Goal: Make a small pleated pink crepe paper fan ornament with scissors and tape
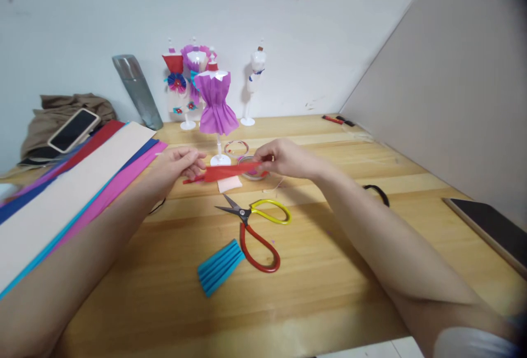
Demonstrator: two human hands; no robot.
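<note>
A red strip (230,172) stretches between my two hands above the table, in front of the mannequin in a purple dress (216,100). My left hand (181,163) has its fingers closed at the strip's left end. At the right end, my right hand (280,159) pinches the strip. Below it lie scissors (242,213) with one yellow and one red handle, blades parted. A pleated blue piece (220,268) touches the red handle. Under the strip is a small pale piece (229,184), and round containers sit just behind, one partly hidden by the strip.
Long coloured sheets (82,201) cover the left side, beside a phone (74,130) on brown cloth. A grey bottle (139,91) and more mannequins (258,61) stand near the wall. A dark tablet-like object (489,226) and black band (377,193) lie right.
</note>
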